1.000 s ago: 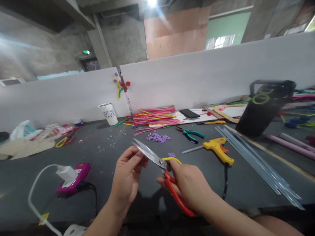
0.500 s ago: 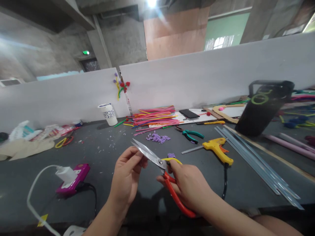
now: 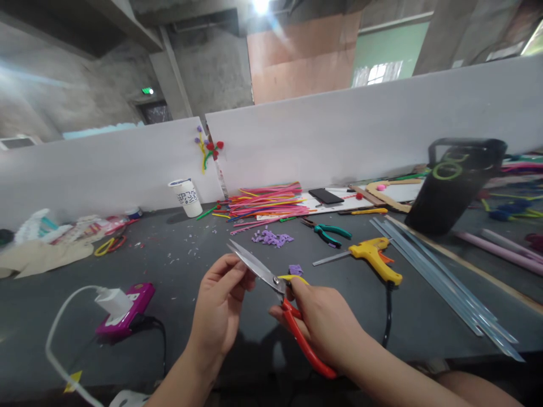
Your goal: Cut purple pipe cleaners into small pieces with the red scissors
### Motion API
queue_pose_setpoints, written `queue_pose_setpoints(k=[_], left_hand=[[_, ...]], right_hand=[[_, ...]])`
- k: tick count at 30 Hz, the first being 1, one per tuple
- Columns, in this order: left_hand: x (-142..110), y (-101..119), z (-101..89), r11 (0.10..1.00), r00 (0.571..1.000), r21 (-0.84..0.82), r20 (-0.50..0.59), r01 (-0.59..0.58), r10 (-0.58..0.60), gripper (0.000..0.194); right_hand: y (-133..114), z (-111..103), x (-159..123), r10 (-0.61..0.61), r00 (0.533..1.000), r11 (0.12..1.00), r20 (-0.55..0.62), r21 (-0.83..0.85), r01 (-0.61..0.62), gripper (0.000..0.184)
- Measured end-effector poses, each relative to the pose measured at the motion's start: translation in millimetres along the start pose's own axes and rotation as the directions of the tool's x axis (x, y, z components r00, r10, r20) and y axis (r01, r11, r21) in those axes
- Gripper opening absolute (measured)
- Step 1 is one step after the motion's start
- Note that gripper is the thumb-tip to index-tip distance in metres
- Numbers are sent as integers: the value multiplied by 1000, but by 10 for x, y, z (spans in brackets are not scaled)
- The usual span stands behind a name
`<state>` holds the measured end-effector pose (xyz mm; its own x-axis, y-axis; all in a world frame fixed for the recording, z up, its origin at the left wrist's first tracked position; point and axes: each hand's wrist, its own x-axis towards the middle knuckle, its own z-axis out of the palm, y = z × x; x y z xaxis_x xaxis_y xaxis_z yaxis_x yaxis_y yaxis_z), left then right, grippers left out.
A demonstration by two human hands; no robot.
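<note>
My right hand point(image 3: 316, 316) is wrapped round the red and yellow handles of a pair of scissors point(image 3: 258, 267). The blades point up and to the left and lie nearly closed. Against them, near the tips, my left hand point(image 3: 223, 299) is pinched together; whatever sits between its fingertips is hidden behind the fingers and blades. Just past the scissors lies a small purple bundle point(image 3: 296, 269), and beyond it a heap of short purple pieces point(image 3: 272, 237) on the dark table.
A yellow glue gun point(image 3: 377, 257), teal-handled pliers point(image 3: 333, 232) and clear glue sticks point(image 3: 445, 288) lie to the right, near a black bottle point(image 3: 456, 186). Pink pipe cleaners point(image 3: 267, 202) and a white cup point(image 3: 185, 198) are at the back. At left is a magenta power strip point(image 3: 127, 311).
The scissors have closed a little, their blades and handles coming nearer together. Both hands stay in almost the same place.
</note>
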<state>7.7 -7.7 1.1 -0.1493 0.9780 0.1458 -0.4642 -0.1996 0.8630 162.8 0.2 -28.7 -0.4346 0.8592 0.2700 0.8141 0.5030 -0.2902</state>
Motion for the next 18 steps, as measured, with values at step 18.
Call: queue_pose_setpoints(k=[18], left_hand=[[1,-69,37,916,982,386,100,111,-162,8]], right_hand=[[34,-212,152,208,954,473,216,832,-291,16]])
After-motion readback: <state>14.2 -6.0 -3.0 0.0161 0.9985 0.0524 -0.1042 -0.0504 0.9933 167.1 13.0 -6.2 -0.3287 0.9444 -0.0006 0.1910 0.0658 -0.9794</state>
